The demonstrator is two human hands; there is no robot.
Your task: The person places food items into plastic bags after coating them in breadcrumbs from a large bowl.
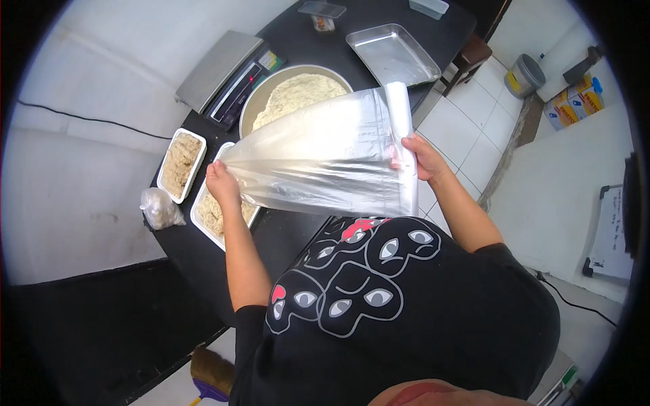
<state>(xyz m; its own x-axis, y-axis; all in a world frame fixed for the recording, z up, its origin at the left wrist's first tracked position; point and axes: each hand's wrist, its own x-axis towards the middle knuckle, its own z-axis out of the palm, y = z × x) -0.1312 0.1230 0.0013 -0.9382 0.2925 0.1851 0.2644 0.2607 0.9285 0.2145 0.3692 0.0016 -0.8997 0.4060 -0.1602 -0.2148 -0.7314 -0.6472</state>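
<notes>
A roll of clear plastic bags (404,152) stands along the right side of my reach, and my right hand (426,156) grips its edge. From it a wide plastic sheet (315,157) stretches left to my left hand (223,185), which pinches the bunched end. Behind and partly beneath the plastic is a large round metal bowl (245,114) of pale crumbly flour-like material (304,94). Below my left hand lies a white tray (199,223) of similar beige crumbs, partly hidden by my hand and forearm. A smaller white tray (189,192) of beige crumbs sits farther left.
A digital scale (223,81) stands behind the smaller tray, near the wall. A knotted plastic bag (161,208) with pale contents lies at the table's left edge. A shallow metal tray (393,53), a clear lid (322,9) and a plastic container (429,7) are at the far end.
</notes>
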